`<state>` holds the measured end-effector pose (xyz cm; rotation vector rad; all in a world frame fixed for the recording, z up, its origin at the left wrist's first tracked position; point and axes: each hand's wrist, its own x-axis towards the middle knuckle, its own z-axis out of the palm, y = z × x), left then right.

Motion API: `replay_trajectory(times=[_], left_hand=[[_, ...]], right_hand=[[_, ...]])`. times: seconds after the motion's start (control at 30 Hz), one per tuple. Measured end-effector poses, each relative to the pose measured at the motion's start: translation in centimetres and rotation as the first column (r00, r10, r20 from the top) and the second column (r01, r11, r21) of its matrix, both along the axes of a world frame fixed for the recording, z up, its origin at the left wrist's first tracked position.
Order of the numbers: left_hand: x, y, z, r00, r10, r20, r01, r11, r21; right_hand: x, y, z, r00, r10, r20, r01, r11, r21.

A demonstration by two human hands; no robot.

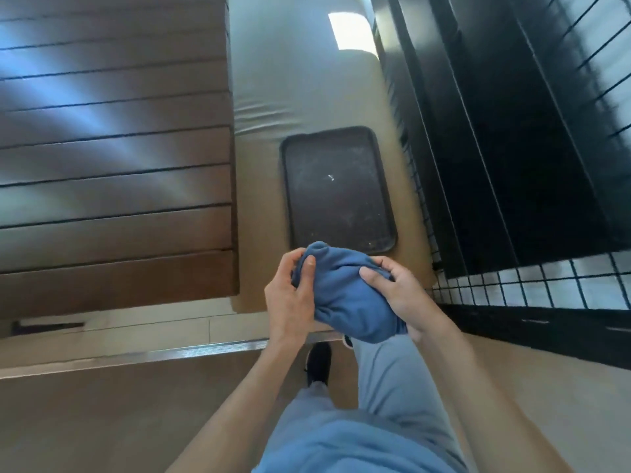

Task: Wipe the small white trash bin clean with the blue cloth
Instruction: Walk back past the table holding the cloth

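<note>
Both hands were on the blue cloth point(345, 295), which was bunched up into a thick wad right in front of the person, held in the air over the near end of a beige padded bench point(307, 97). The left hand point(290, 298) gripped the cloth's left side, thumb lying up across the fabric and the fingers curled around behind it. The right hand point(399, 295) gripped the right side, thumb pressed on top and fingers wrapped into the folds. So neither hand was free, both were closed around the same wad.

The small white trash bin didn't show up anywhere in the view, so I can't say where it was.

Just past the cloth, a dark rectangular tray point(338, 189) with rounded corners lay flat on the bench, a bit scuffed looking, with a tiny white speck near its middle. The cloth's top edge overlapped the tray's near rim from this angle, but it wasn't resting on it as far as I could tell.

Left of the bench was a brown slatted wood surface point(112, 158). To the right was a dark structure with a wire grid point(532, 288). Lower down you could see light blue trousers point(386, 387) and a black shoe point(319, 363) on a tan floor point(102, 414).
</note>
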<state>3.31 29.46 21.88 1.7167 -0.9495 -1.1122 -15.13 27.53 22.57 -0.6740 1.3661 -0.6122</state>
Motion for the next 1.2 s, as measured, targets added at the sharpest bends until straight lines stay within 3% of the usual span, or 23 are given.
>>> replay_trajectory(times=[0.23, 0.43, 0.73, 1.07, 1.2], left_hand=[[-3.0, -6.4, -1.2, 0.991, 0.113, 0.078, -0.122, 0.985, 0.124], [-4.5, -10.7, -3.8, 0.974, 0.159, 0.161, -0.19, 0.962, 0.196], [-4.7, -17.6, -12.3, 0.964, 0.096, 0.248, -0.16, 0.953, 0.256], [-4.3, -22.4, -21.8, 0.961, 0.02, 0.277, -0.1, 0.956, 0.276], [-3.8, -22.1, -23.9, 0.963, -0.013, 0.269, -0.073, 0.948, 0.309]], right_hand=[[-2.2, -9.1, -2.7, 0.989, 0.144, -0.022, -0.141, 0.986, 0.09], [-3.3, -13.9, -4.3, 0.985, 0.166, -0.04, -0.158, 0.977, 0.146], [-3.3, -20.7, -12.1, 0.901, 0.318, -0.295, -0.321, 0.946, 0.043], [-2.6, -25.8, -21.5, 0.837, 0.321, -0.444, -0.388, 0.92, -0.065], [-2.8, -26.2, -23.3, 0.782, 0.41, -0.469, -0.474, 0.88, -0.02]])
